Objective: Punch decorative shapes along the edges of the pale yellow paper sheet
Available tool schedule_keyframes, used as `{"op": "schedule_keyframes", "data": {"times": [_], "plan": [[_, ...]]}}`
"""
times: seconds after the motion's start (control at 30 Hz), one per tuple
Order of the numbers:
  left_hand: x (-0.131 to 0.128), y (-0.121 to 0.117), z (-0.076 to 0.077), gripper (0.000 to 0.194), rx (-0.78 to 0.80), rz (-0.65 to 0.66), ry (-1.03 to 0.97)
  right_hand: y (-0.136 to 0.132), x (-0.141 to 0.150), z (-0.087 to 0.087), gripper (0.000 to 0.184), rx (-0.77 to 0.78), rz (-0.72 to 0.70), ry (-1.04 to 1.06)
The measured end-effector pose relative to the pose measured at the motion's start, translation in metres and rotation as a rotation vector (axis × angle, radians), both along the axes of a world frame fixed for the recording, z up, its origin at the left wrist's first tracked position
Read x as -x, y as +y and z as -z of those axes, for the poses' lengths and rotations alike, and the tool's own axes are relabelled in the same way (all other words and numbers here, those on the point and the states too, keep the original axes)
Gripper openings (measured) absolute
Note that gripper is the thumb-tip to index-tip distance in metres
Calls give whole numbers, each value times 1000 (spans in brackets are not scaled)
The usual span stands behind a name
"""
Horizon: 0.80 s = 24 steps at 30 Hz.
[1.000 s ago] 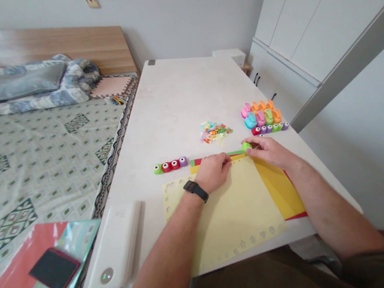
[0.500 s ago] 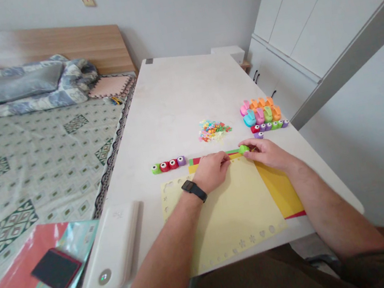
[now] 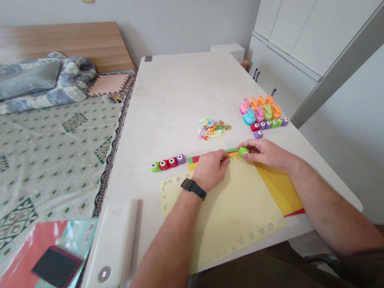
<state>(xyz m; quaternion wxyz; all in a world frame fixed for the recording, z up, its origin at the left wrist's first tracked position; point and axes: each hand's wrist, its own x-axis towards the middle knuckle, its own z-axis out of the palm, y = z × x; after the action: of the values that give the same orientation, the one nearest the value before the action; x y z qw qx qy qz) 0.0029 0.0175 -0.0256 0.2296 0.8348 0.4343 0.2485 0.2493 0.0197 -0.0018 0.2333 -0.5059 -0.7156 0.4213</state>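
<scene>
A pale yellow sheet of paper (image 3: 225, 212) with small cut-out shapes along its edges lies in front of me. My left hand (image 3: 212, 166), a black watch on its wrist, rests at the sheet's far edge with its fingers pinched together on the paper. At the same edge, further right, my right hand (image 3: 265, 152) grips a small green craft punch (image 3: 243, 151) between thumb and fingers. The punch touches the sheet's far edge. Beneath lie a deeper yellow sheet (image 3: 283, 187) and red and green paper.
Left of the paper is a row of small punches (image 3: 168, 163); more punches (image 3: 262, 112) stand at the right. Beyond the hands lies a heap of colourful paper cut-outs (image 3: 213, 128). A white device (image 3: 115, 245) with a cable occupies the table's left edge, beside a bed holding a phone (image 3: 56, 267).
The green punch has shifted very slightly toward me along with the right fingers. The left hand stays in place on the paper.
</scene>
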Motion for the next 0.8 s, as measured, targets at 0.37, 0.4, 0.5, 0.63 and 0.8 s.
{"op": "schedule_keyframes", "data": {"times": [0.37, 0.4, 0.5, 0.63, 0.8], "plan": [[-1, -1, -4, 15, 28, -16, 26, 1, -2, -2, 46, 1, -18, -23], [-1, -1, -4, 15, 25, -13, 23, 1, -2, -1, 45, 3, -23, -28], [0, -1, -4, 15, 18, -7, 13, 1, -3, -1, 44, 11, -28, -35], [0, -1, -4, 15, 17, -10, 11, 2, -3, 1, 45, 26, -23, -33], [0, -1, -5, 15, 23, -2, 13, 2, -3, 2, 44, 4, -32, -52]]}}
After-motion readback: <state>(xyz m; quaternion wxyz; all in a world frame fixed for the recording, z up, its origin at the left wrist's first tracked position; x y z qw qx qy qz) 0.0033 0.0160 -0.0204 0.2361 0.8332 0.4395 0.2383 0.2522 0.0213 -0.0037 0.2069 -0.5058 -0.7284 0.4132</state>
